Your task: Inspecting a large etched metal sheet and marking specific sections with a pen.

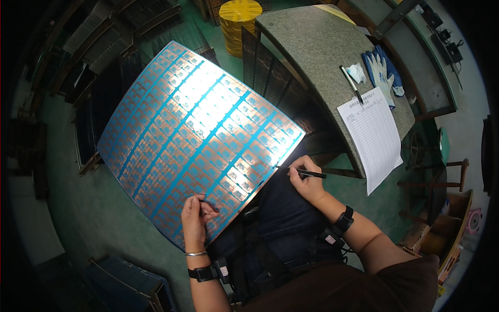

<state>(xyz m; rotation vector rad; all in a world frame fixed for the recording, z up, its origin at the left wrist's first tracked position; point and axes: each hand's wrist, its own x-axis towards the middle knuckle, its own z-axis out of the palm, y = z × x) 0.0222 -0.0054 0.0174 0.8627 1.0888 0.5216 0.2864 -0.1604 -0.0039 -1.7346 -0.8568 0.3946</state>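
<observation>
A large copper-and-blue circuit panel point(171, 140) lies tilted across my lap, its far part catching bright glare. My right hand point(307, 180) grips a slim black pen point(314, 173), whose tip is at the panel's right edge. Over the near part of the panel, my left hand point(195, 215) has its fingers curled closed. A small dark shape shows by those fingertips, but I cannot make out what it is or whether it is held.
To the right, a speckled grey table point(312, 47) bears a printed sheet point(375, 135), a marker point(352, 86), a crumpled white tissue point(356, 73) and work gloves point(382, 73). A yellow wrapped drum point(236, 26) stands beyond. Racks of panels point(93, 36) fill the far left.
</observation>
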